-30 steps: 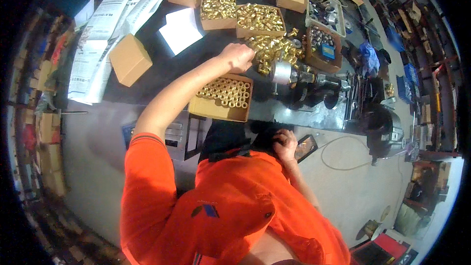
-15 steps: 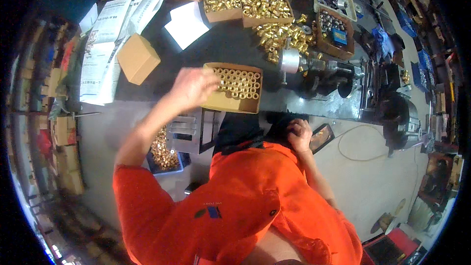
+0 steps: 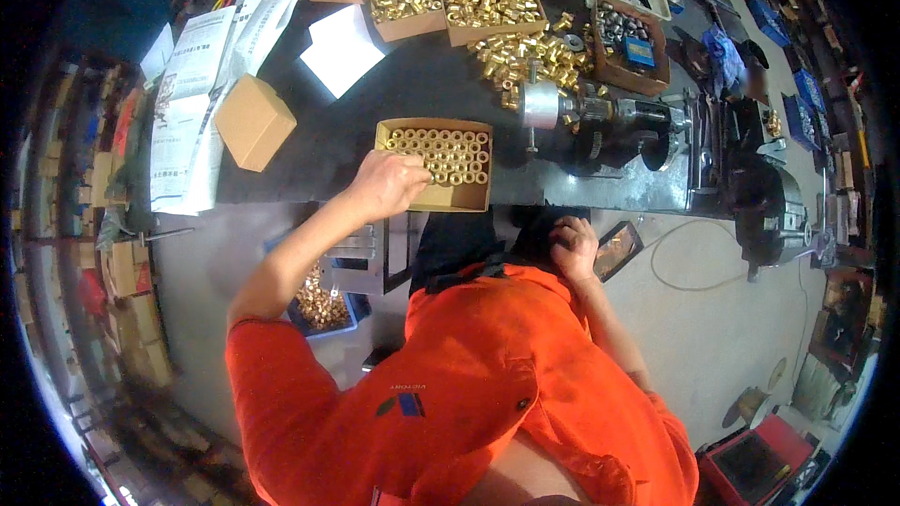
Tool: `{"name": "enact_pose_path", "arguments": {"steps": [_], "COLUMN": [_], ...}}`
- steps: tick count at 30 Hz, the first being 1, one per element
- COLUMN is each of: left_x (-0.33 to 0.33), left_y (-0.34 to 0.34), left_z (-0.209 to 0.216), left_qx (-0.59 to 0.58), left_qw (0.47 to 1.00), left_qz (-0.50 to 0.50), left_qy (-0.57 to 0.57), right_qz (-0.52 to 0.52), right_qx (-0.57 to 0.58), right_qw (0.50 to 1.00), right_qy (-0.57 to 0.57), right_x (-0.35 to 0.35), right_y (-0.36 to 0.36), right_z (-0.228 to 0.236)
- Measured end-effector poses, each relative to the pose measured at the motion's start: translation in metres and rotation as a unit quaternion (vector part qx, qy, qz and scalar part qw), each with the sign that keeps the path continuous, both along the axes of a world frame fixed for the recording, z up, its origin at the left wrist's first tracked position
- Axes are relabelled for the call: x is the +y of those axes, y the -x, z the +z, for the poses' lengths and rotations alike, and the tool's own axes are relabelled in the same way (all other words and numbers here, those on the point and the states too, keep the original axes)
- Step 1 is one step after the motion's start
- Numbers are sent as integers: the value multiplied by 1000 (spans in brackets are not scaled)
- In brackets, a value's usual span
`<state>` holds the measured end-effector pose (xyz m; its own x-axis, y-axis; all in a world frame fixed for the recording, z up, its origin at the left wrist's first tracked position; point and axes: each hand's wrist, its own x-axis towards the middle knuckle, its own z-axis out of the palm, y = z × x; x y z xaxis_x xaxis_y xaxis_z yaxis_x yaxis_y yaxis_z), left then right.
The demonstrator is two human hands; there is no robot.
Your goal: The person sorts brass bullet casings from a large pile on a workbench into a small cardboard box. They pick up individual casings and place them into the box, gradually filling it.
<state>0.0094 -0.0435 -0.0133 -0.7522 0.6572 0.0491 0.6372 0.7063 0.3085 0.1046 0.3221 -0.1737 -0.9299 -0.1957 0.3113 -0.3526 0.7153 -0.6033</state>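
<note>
A shallow cardboard box (image 3: 459,199) stands at the near edge of the dark worktable. Neat rows of ring-shaped brass fittings (image 3: 441,145) stand on end in it, while bare cardboard shows along its near side. My left hand (image 3: 392,184) reaches over the box's left wall, with its fingers pinched together beside the fittings. Whatever is between those fingertips is hidden. Down by my lap, against dark trousers, my right hand (image 3: 574,247) is curled up, and its palm cannot be seen.
Loose brass fittings (image 3: 534,58) lie heaped behind a metal chucked fixture (image 3: 542,105) at the right. Two boxes of brass fittings (image 3: 495,36) stand farther back. A closed carton (image 3: 253,122), white paper (image 3: 341,52) and newspaper (image 3: 187,103) lie left. Below sits a blue bin (image 3: 349,323).
My left hand has come nearer to me and slightly right, lower over the box's left side, its fingertips now by the nearer fittings. My right hand stays by my lap.
</note>
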Motion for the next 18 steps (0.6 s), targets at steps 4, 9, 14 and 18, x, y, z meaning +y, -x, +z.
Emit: {"name": "enact_pose_path", "arguments": {"steps": [4,9,14,18], "left_x": [0,0,1,1], "left_y": [4,6,7,8], "left_z": [0,-2,1,-1], "left_qx": [20,28,25,30], "left_qw": [999,999,999,998], "left_qz": [-24,-35,-37,-45], "left_qy": [-10,-23,-5,-7], "right_qz": [5,3,4,6], "right_qx": [5,7,7,3], "right_qw": [1000,1000,1000,1000], "right_qy": [14,16,16,13], "right_x": [-1,-1,-1,0], "right_y": [1,1,1,2], "right_z": [4,3,4,5]}}
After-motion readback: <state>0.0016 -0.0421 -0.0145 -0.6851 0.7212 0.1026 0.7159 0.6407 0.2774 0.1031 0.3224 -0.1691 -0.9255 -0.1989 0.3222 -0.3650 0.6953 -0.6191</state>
